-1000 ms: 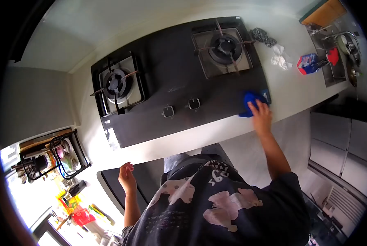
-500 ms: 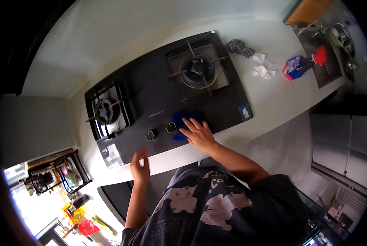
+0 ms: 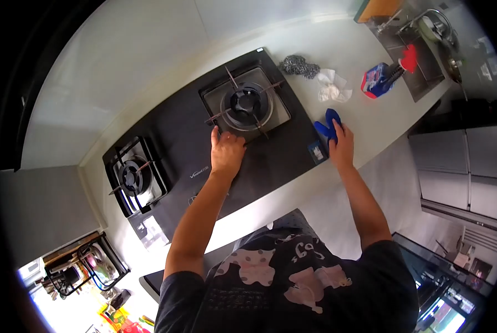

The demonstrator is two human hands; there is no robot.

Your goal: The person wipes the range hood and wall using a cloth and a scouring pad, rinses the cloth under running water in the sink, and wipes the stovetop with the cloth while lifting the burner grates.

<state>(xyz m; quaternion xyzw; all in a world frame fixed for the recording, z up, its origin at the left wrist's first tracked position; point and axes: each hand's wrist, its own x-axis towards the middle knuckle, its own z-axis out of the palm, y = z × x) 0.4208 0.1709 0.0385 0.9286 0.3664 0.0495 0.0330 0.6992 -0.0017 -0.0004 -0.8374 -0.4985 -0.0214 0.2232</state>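
A black gas hob with two burners lies on the white counter. My left hand rests at the front left corner of the right burner's square frame, its fingers curled at the edge; what they grip, if anything, is hidden. My right hand holds a bunched blue cloth over the counter, just right of the hob's edge. A blue label sits on the hob's right corner, near that hand. My left forearm partly covers the hob's knobs.
Steel wool and crumpled white tissue lie behind the cloth. A blue bottle with a red trigger lies beside the sink. A dish rack stands at the lower left.
My right hand has carried the blue cloth rightward, off the hob's front. My left hand has moved from the front edge up to the right burner. The view has shifted.
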